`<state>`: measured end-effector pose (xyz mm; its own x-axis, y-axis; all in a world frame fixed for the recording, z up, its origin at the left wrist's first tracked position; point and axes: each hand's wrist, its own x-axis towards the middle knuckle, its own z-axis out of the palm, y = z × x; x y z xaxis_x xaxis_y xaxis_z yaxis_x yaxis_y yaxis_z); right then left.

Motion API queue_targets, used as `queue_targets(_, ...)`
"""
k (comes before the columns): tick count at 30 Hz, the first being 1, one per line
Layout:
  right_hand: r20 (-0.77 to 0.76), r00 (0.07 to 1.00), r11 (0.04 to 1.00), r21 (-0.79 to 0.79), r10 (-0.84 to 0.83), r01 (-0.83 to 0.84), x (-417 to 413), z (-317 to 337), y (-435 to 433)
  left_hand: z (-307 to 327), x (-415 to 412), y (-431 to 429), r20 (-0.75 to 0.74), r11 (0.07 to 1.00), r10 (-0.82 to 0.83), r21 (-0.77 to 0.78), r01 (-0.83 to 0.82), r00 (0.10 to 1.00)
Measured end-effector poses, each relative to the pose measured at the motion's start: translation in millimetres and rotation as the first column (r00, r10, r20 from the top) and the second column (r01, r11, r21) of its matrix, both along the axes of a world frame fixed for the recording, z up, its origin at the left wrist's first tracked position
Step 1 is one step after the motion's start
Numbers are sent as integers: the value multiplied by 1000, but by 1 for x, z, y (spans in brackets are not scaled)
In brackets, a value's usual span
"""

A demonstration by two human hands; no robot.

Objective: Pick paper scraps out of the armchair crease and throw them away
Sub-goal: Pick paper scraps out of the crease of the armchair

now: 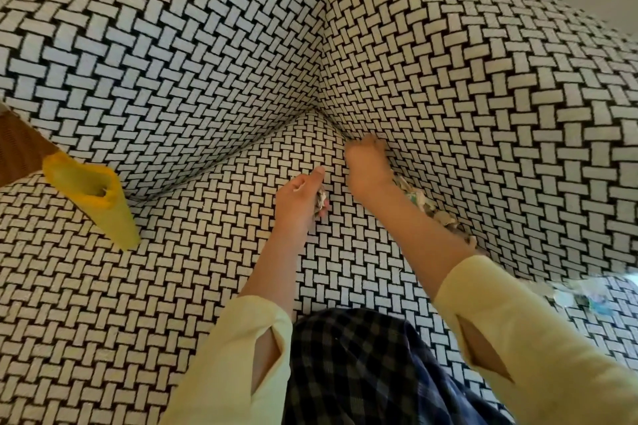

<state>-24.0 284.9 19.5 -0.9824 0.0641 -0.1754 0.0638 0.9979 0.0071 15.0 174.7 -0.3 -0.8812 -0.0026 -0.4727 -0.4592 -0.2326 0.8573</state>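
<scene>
Armchair [172, 62]: covered with black-and-white fabric in a woven pattern, filling almost the whole view.

Crease [340, 134]: runs between the seat and the right side panel, from the inner corner down toward the right forearm.

Paper scraps [435, 210]: a row of small torn pieces, white with some colour, packed in the crease just beside and partly behind the right forearm.

Left hand [300, 197]: above the seat, near the middle, just left of the right hand. Fingers curled round a small bunch of scraps [321, 202], thumb stretched out along the top.

Right hand [367, 166]: reaching to the upper end of the crease, fingertips against the fabric where seat and side panel meet. Blurred, so cannot tell how far open, nor whether any piece is held.

Loose scraps [583, 293]: a few more pieces on the seat at the right edge of the view, blurred, well apart from both hands.

Yellow bag [89, 197]: lying on the left part of the seat, close to the back cushion, mouth open and turned upward, well apart from the hands.

Sleeves [241, 348]: pale yellow, with a slit at each cuff.

Checked cloth [362, 373]: dark blue and grey, at the bottom between the two arms, on the seat edge.
</scene>
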Motion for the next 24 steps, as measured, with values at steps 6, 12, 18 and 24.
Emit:
queue_targets(6,-78,996,971,-231,44,-61,21,-8,-6,4,6,-1,13,998,38,40,-39,999)
queue_targets(12,-172,985,763,-640,-31,-88,34,-1,-21,8,13,-5,81,980,136,136,-146,987)
queue_targets(18,-106,992,477,-877,-65,-63,47,21,-48,7,22,-20,141,956,187,200,-213,972)
queue_targets(24,52,996,235,-970,-70,67,53,41,-59,19,27,-38,172,950,197,208,-231,965)
